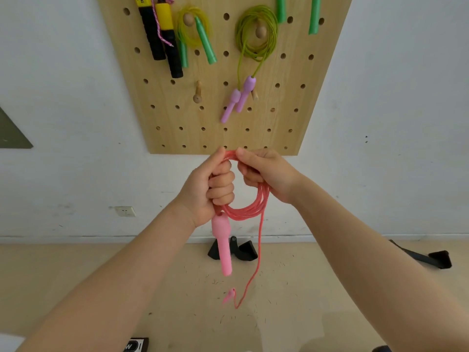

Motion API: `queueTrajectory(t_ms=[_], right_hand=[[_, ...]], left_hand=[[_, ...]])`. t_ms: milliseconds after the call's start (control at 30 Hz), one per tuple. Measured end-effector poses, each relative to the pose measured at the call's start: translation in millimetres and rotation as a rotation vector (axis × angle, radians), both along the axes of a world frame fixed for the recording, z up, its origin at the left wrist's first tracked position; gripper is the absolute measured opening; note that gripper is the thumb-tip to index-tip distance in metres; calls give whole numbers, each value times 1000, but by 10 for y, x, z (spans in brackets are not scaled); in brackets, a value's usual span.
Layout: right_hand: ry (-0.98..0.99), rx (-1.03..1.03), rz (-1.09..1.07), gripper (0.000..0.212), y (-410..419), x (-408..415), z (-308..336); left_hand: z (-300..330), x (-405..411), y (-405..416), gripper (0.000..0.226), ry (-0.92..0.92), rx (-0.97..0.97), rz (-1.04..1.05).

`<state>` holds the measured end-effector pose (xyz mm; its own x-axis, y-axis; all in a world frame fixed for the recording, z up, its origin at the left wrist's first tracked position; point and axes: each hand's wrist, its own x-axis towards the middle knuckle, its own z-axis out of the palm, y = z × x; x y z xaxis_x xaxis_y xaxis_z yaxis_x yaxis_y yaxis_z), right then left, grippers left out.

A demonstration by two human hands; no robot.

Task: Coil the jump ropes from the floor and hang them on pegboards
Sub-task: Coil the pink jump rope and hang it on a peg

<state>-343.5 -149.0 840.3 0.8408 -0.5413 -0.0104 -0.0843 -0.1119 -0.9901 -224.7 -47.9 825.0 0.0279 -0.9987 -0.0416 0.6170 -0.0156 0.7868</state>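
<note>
Four ropes hung already on the wooden pegboard: a black-and-yellow-handled rope, a yellow-green coil with green handles, a green coil with purple handles, and green handles at the top edge. Pink jump rope mostly coiled below the board, clenched in the left hand, pinched at the top by the right hand. One pink handle dangling under the left fist; loose tail and second handle hanging low. Left, probably: winding in the tail, then hooking onto the free peg.
</note>
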Motion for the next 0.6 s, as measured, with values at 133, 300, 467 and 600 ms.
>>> queueTrajectory(t_ms=[133,300,467,600], right_hand=[[86,-14,57,40,-42,44,-191],[289,-150,-106,13,-133,-88,-650],[861,-646,192,26,-13,34,-762],[824,-722,474,27,287,319,-419]], left_hand=[[77,89,15,51,201,-33,203],[-8,635,85,45,337,-29,482],[-186,781,101,37,26,212,633],[-265,578,108,25,-320,281,499]])
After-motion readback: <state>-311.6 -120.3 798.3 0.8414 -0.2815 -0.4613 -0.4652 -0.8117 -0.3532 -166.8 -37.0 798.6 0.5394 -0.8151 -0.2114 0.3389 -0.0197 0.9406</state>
